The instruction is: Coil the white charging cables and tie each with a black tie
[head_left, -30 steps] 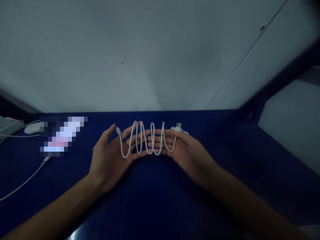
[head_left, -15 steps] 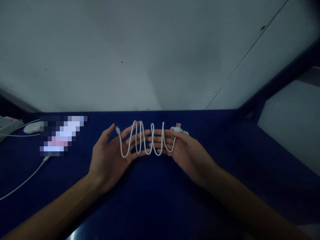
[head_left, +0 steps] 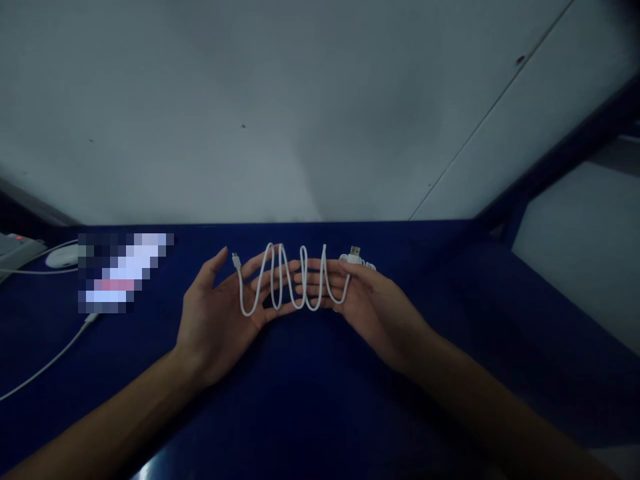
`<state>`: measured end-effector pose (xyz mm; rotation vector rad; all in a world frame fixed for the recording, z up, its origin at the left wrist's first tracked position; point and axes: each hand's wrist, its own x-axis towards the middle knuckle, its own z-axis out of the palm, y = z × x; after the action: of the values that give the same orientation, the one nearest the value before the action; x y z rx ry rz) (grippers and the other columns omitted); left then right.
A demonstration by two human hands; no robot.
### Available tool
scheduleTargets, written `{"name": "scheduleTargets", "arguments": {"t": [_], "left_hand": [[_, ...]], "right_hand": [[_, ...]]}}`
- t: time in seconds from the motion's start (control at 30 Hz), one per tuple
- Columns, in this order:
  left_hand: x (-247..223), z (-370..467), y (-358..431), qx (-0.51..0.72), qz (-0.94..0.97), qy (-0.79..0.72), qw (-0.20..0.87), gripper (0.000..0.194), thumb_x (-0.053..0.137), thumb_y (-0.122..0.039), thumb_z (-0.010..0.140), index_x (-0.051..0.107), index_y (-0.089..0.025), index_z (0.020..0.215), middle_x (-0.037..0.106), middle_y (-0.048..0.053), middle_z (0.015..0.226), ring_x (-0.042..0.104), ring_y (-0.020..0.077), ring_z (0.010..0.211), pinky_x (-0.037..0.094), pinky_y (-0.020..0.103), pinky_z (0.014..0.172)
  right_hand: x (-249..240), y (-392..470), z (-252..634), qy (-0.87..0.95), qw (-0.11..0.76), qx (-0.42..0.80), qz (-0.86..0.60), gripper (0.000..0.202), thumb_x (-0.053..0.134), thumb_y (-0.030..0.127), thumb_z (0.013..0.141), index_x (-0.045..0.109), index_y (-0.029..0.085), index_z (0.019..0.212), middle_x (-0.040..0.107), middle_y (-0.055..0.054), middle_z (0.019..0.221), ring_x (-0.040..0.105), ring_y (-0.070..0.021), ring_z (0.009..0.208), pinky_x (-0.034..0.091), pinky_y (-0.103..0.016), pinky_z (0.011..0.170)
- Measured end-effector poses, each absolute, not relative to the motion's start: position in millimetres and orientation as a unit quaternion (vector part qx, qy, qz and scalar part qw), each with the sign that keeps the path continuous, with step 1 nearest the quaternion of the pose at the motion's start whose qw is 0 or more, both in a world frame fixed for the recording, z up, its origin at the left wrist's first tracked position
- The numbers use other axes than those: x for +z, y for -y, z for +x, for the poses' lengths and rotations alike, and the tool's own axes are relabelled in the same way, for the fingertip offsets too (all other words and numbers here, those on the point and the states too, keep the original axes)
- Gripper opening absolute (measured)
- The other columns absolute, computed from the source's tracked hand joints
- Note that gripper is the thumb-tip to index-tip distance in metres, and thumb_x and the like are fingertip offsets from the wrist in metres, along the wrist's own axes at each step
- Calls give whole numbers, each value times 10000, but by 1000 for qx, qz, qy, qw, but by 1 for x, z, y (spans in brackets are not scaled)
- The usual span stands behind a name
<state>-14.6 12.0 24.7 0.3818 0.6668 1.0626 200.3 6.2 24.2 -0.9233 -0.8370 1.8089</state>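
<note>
A white USB cable (head_left: 247,314) lies in loose waves across both my palms and fingers. My left hand (head_left: 217,320) is palm up and open, thumb and fingers spread, with the small-plug end of the cable resting near the base of its fingers. Its fingers reach toward those of my right hand (head_left: 383,310), and the fingertips meet or overlap in the middle. The right thumb presses on the cable just below the USB-A plug (head_left: 355,252), which points up. Behind that thumb sits a coiled bunch of cable (head_left: 369,265), partly hidden.
On the left of the blue table (head_left: 310,400) lies a pixelated phone-like device (head_left: 130,270) with a white cable (head_left: 65,350) at its near end. Beside it are a white rounded object (head_left: 63,257) and a power strip (head_left: 20,247) with a red light. A grey wall (head_left: 225,167) stands behind.
Almost nothing differs. The view has shifted very slightly, and both hands keep the same pose under the cable.
</note>
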Motion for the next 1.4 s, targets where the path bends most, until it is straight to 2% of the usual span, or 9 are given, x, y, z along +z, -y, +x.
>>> {"name": "scheduleTargets", "arguments": {"t": [0.23,0.6,0.87,1.07,1.2,1.4], "left_hand": [[24,-14,-12,496,177,-318,788,613,506,-487,1070,581,-116,1552,730,240,1386,676,414,1322,556,603,1097],[22,-16,-13,492,168,-289,804,618,514,-503,1069,566,-159,1580,721,220,1424,698,401,1305,546,598,1116],[23,-16,-12,490,179,-300,798,637,516,-501,1067,560,-124,1578,710,243,1428,675,408,1338,536,619,1126],[26,-13,-11,492,169,-303,798,656,504,-487,1063,532,-113,1601,714,242,1421,675,418,1337,536,614,1135],[28,-13,-11,493,172,-307,796,657,499,-490,1066,535,-100,1593,718,251,1408,676,415,1336,536,611,1138],[29,-13,-10,485,178,-296,804,639,500,-489,1070,560,-97,1571,717,251,1410,680,419,1328,537,613,1132]], "right_hand": [[27,-6,198,336,455,723,-397,359,521,391,1090,821,202,1148,785,-125,1268,709,-300,1222,489,-486,1166],[20,-7,203,347,450,730,-380,333,553,406,1080,819,210,1117,795,-127,1231,716,-309,1202,496,-501,1157],[27,-4,200,353,459,717,-387,333,580,421,1074,833,209,1118,784,-127,1275,692,-309,1251,492,-492,1158],[24,-4,199,354,465,685,-435,278,594,399,1054,817,234,1078,803,-105,1179,709,-301,1213,452,-535,1179],[26,-3,196,364,463,678,-441,234,638,393,1020,800,229,980,798,-117,1145,700,-321,1196,443,-558,1170],[26,-3,197,383,454,697,-402,248,630,395,1042,794,226,966,792,-114,1112,710,-299,1146,480,-514,1131]]}}
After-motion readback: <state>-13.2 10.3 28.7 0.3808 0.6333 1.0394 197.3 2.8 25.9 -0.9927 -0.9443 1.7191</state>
